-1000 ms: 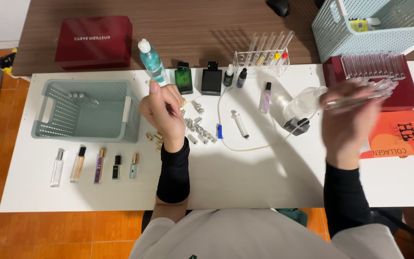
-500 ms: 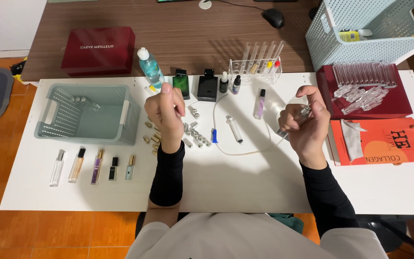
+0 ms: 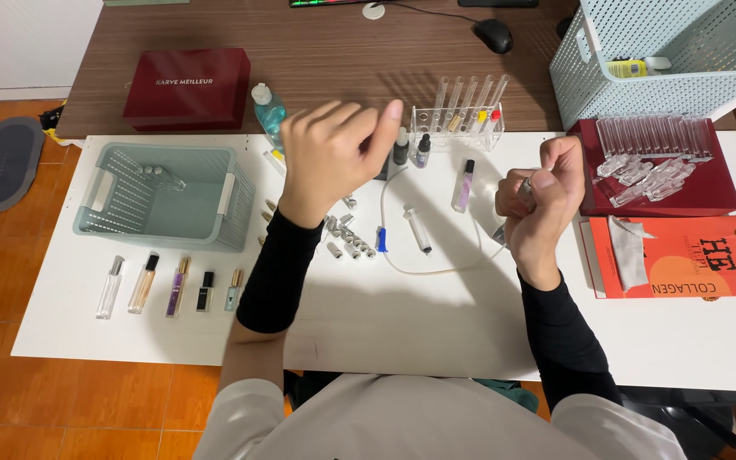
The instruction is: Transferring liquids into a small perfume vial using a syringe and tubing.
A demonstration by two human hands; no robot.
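My right hand [image 3: 538, 200] is closed around a small clear glass vial [image 3: 525, 189], held above the white table [image 3: 419, 328] just left of the dark red box. My left hand [image 3: 334, 158] hangs raised over the table's middle, fingers loosely curled and apart, holding nothing that I can see. Below it lie several small silver caps and vials [image 3: 349, 240]. A syringe [image 3: 417, 230] with a thin clear tube [image 3: 436, 269] lies between the two hands. A slim vial of purple liquid [image 3: 463, 186] stands beside the syringe.
A pale green basket [image 3: 163, 198] sits at the left, with a row of small perfume bottles [image 3: 172, 288] in front. A test tube rack [image 3: 463, 115], a red box of clear vials [image 3: 653, 166], an orange packet [image 3: 679, 255] and a white crate [image 3: 666, 55] fill the back and right.
My left hand has risen and moved forward, its fingers loosening. My right hand has drawn in slightly and stays closed on the vial. The camera has moved closer.
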